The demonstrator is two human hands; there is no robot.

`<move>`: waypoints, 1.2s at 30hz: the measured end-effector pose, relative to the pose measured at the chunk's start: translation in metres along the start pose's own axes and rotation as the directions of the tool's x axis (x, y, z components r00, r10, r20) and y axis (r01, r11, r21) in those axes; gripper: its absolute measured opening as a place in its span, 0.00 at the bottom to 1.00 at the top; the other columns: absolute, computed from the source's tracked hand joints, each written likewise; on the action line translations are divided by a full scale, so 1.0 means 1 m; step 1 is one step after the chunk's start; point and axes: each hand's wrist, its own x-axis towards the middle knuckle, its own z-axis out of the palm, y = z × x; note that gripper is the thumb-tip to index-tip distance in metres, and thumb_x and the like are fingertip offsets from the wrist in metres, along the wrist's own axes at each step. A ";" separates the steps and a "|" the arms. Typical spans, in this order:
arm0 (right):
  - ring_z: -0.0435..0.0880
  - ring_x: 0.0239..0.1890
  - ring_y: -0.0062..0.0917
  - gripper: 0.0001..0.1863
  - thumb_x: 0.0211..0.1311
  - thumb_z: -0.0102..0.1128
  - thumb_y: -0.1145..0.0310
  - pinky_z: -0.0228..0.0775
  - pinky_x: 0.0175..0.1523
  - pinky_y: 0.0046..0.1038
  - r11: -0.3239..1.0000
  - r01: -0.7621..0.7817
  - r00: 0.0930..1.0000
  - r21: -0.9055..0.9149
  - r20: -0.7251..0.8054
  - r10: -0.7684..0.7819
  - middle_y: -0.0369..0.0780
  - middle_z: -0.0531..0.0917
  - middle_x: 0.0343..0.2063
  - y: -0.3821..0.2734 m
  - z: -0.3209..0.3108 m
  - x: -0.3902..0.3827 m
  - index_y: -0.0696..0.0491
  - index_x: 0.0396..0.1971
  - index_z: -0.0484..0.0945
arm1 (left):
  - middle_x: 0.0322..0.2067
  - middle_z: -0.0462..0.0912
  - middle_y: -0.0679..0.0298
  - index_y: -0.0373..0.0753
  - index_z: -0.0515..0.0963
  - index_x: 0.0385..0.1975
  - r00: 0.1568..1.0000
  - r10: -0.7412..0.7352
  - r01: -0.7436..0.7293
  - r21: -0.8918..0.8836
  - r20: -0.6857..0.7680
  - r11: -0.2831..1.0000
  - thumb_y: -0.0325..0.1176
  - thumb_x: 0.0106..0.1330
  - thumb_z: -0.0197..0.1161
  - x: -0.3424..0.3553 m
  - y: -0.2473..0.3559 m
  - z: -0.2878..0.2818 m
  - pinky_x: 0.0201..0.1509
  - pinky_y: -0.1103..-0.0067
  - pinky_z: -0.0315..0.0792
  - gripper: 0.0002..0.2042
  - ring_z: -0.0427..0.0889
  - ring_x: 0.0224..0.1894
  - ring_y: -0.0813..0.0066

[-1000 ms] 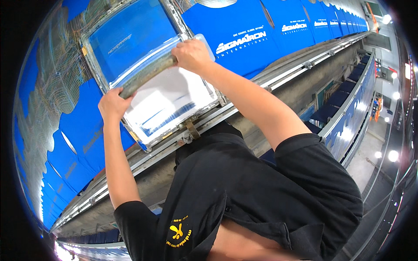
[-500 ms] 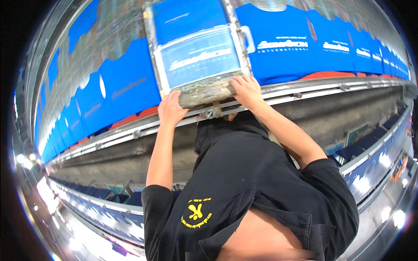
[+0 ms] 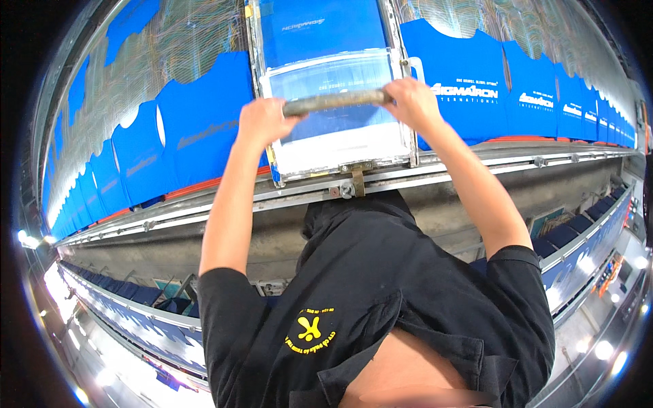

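Observation:
My left hand (image 3: 265,122) and my right hand (image 3: 415,102) grip either end of a long, worn squeegee (image 3: 337,102) held across a screen-printing frame (image 3: 412,139). The screen's upper area shows blue (image 3: 320,30) with faint lettering. A translucent lighter panel lies under the squeegee, and a white band of what looks like ink (image 3: 340,156) runs along the near end. The frame's near edge meets a metal bracket (image 3: 355,178) on the rail in front of me.
Blue cut fabric pieces (image 3: 197,129), those on the right (image 3: 469,119) printed in white, line the long table on both sides of the screen. A metal rail (image 3: 490,166) runs along its front edge. Lower down are another long table's side (image 3: 136,313) and dark fabric pieces (image 3: 554,238).
The squeegee was down at the screen's near end half a second ago; both hands have moved it forward, away from me, exposing the white band. The view has turned since a second ago.

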 end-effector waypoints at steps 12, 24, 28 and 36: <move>0.88 0.38 0.35 0.22 0.51 0.81 0.43 0.82 0.41 0.39 0.973 -0.206 0.975 -0.102 0.062 0.213 0.36 0.87 0.28 0.030 0.027 0.090 0.47 0.26 0.86 | 0.32 0.92 0.57 0.43 0.92 0.38 0.994 -0.090 0.091 -0.009 0.065 0.996 0.75 0.53 0.71 0.088 -0.021 -0.016 0.42 0.64 0.83 0.36 0.91 0.39 0.57; 0.87 0.35 0.35 0.11 0.47 0.78 0.61 0.79 0.41 0.38 0.998 -0.053 0.998 0.026 -0.034 0.054 0.37 0.85 0.27 -0.019 0.035 -0.058 0.48 0.26 0.84 | 0.36 0.91 0.55 0.41 0.90 0.39 0.995 -0.015 0.004 -0.109 -0.101 0.994 0.70 0.54 0.74 -0.055 0.007 0.068 0.45 0.61 0.83 0.33 0.90 0.41 0.52; 0.88 0.33 0.36 0.22 0.50 0.81 0.43 0.81 0.38 0.41 0.992 -0.125 0.989 -0.023 0.077 0.127 0.38 0.86 0.26 -0.001 0.002 0.015 0.48 0.24 0.86 | 0.29 0.91 0.55 0.44 0.92 0.35 0.992 -0.068 0.069 -0.010 0.104 0.998 0.71 0.57 0.71 0.009 0.006 -0.016 0.42 0.60 0.82 0.31 0.90 0.37 0.52; 0.89 0.40 0.34 0.26 0.51 0.79 0.37 0.83 0.43 0.39 0.952 -0.261 0.958 -0.161 0.077 0.276 0.35 0.88 0.31 0.043 0.014 0.116 0.47 0.27 0.87 | 0.29 0.91 0.57 0.42 0.90 0.32 0.999 -0.032 0.033 0.043 -0.039 0.999 0.74 0.54 0.71 0.121 -0.022 -0.026 0.40 0.64 0.83 0.34 0.91 0.36 0.56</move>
